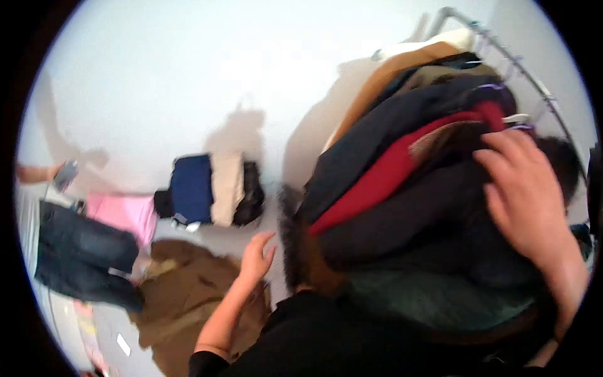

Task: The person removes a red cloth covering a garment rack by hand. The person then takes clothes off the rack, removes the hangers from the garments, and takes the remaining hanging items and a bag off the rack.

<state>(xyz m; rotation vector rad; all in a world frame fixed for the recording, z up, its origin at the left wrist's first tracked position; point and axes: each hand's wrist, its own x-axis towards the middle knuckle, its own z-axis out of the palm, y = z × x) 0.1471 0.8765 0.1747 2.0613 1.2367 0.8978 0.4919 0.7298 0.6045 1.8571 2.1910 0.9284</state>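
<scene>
A dark, nearly black garment (408, 207) hangs before us from a rail (527, 75), slanting across our view with its upper end at the right and its soft folds drooping toward the lower left. We see it packed close alongside a deep red garment (383, 179), its finer details lost to blur.

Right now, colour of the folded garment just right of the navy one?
Beige folded garment; best seen in the head view.

Obstacle between hands (524, 191) (255, 259): bulky coats (402, 217)
</scene>
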